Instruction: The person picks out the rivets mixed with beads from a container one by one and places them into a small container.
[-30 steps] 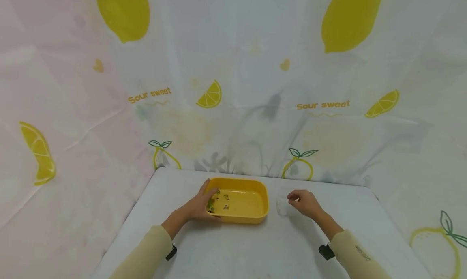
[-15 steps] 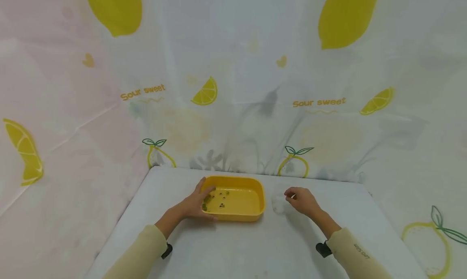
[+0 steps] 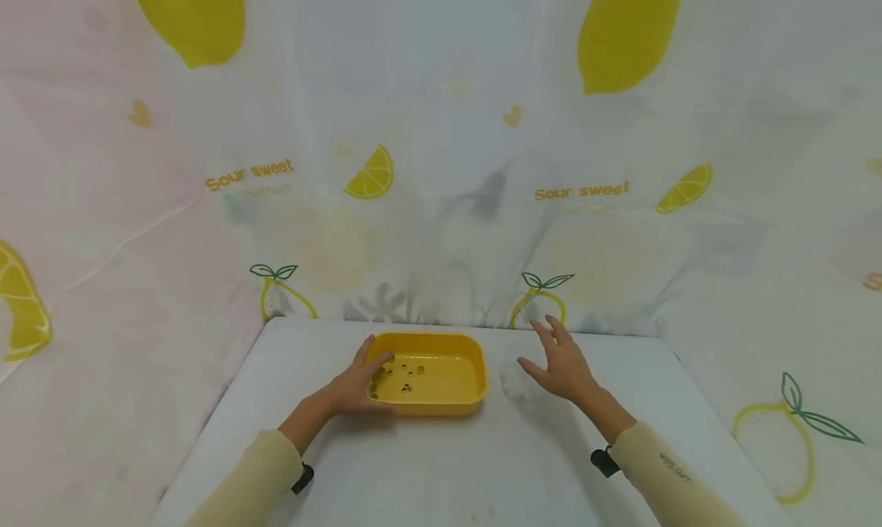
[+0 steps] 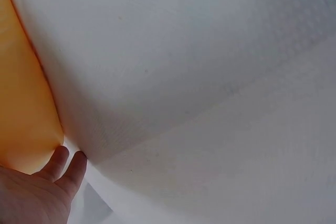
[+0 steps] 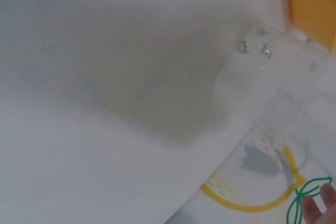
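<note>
Head view: the yellow tray (image 3: 441, 404) sits mid-counter (image 3: 441, 473), gripped at its near-left corner by the left hand (image 3: 358, 385); the right hand (image 3: 561, 366), pinched by the clear cup (image 3: 513, 380) 1 second ago, is now lifted with fingers spread, so the cup appears released.

Left wrist view: 2 fingers (image 4: 67, 165) are pressed against the tray wall (image 4: 23, 114); the rest is cut off.

Right wrist view: the cup (image 5: 262, 64) is blurred; its small contents cannot be identified.

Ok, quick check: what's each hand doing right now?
Left hand: grips the near-left corner of the yellow tray.
Right hand: open, fingers spread, holding nothing, just right of a small clear container.
</note>
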Available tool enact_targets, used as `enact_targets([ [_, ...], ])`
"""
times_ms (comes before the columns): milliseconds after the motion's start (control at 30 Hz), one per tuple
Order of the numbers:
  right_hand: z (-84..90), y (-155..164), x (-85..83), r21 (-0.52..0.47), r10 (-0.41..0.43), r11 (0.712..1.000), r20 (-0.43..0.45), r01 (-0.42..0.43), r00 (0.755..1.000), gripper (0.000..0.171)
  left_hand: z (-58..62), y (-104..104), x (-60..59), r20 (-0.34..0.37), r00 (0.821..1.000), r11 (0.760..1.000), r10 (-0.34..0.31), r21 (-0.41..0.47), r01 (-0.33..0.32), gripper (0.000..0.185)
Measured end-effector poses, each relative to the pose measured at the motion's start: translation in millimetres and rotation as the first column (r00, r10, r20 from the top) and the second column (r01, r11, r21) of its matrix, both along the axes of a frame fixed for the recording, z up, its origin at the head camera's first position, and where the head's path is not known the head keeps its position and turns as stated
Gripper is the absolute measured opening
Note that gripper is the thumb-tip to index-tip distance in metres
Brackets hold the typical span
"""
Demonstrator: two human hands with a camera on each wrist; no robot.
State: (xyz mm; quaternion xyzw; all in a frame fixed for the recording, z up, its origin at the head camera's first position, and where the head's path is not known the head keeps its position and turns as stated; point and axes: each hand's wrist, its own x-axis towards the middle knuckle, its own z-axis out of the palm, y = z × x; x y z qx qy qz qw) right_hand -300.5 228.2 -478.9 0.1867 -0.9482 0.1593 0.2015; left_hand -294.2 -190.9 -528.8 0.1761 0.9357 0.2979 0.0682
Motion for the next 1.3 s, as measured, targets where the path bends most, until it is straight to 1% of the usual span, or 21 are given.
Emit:
enact_targets([
  [100,-1.6,-4.1,-3.2,0.036,0.008,0.999,-0.032,-0.007,0.999,0.087,-0.1,-0.1,-1.6,0.01,1.0,1.0,0.005,0.022,-0.006,0.11],
  [200,-4.1,-8.2,-4.1,0.062,0.027,0.998,-0.051,-0.024,0.998,0.092,-2.6,0.4,-1.5,0.029,0.999,0.999,0.017,0.043,-0.018,0.107],
  [300,-4.2,-13.5,-5.6,0.097,0.045,0.994,-0.059,-0.04,0.997,0.091,-4.2,1.0,-1.1,0.027,0.999,0.998,0.027,0.051,-0.028,0.105],
  [400,-3.3,-19.2,-5.5,0.126,0.051,0.991,-0.039,-0.046,0.998,0.091,-6.6,1.8,0.9,0.02,0.999,0.998,0.033,0.054,-0.034,0.102],
  [567,4.1,-29.1,-7.3,0.145,0.053,0.988,0.013,-0.055,0.998,0.092,-8.1,2.4,-0.2,0.0,0.999,0.999,0.038,0.037,-0.038,0.099],
  [633,5.9,-33.1,-8.5,0.156,0.057,0.986,0.019,-0.059,0.998,0.092,-8.2,2.5,-0.6,-0.009,0.999,0.999,0.044,0.029,-0.044,0.1],
  [733,3.9,-38.5,-10.7,0.163,0.07,0.984,0.002,-0.069,0.998,0.091,-9.8,3.7,0.6,-0.021,0.998,0.997,0.059,0.04,-0.059,0.1],
  [800,0.5,-41.1,-8.9,0.156,0.078,0.985,0.006,-0.078,0.997,0.09,-11.9,5.4,3.7,-0.014,0.998,0.997,0.06,0.042,-0.059,0.101],
  [900,-2.7,-46.6,-9.3,0.143,0.089,0.986,0.015,-0.09,0.996,0.09,-12.2,5.6,4.5,-0.007,0.999,0.997,0.052,0.049,-0.051,0.102],
  [967,-5.0,-49.7,-9.4,0.149,0.089,0.984,0.034,-0.093,0.995,0.091,-12.1,5.4,4.7,-0.004,0.999,0.998,0.046,0.033,-0.046,0.103],
  [1100,-6.7,-55.5,-14.8,0.166,0.078,0.983,0.037,-0.083,0.996,0.091,-8.0,4.4,2.4,-0.036,0.998,0.998,0.06,0.032,-0.058,0.102],
  [1167,-6.4,-58.1,-16.9,0.167,0.073,0.983,0.037,-0.078,0.997,0.091,-5.5,4.0,1.7,-0.035,0.997,0.997,0.069,0.044,-0.068,0.102],
  [1300,-7.2,-60.1,-14.3,0.154,0.066,0.985,0.049,-0.072,0.997,0.092,-4.5,6.6,4.1,-0.021,0.997,0.995,0.072,0.064,-0.07,0.101],
])
